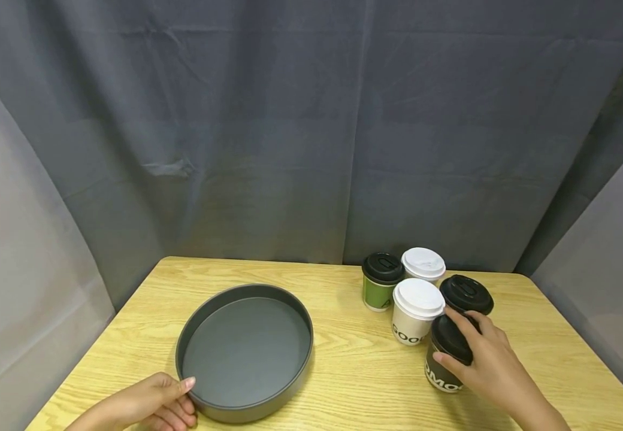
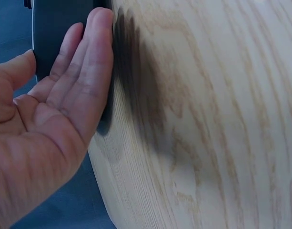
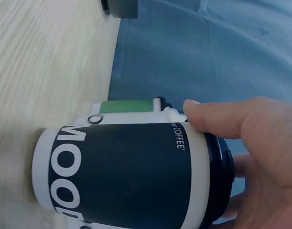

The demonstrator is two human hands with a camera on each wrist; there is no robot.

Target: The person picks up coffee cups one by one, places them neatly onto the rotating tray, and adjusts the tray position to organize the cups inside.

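Note:
A round dark grey cake pan (image 1: 244,353) lies on the wooden table. My left hand (image 1: 152,402) holds its near left edge, thumb on the rim and fingers along the outer wall; in the left wrist view those fingers (image 2: 91,62) look nearly straight. On the right, my right hand (image 1: 492,359) grips a black coffee cup (image 3: 131,174) with white lettering near its black lid. The cup stands upright, thumb on one side and fingers round the other, partly hidden. Close behind are another black-lidded cup (image 1: 466,292) and a white cup (image 1: 414,314).
A green cup (image 1: 378,294) with a black lid and a second white-lidded cup (image 1: 423,263) stand behind, near the table's back edge. Grey curtains (image 1: 301,131) enclose the table (image 1: 344,371) at the back and sides.

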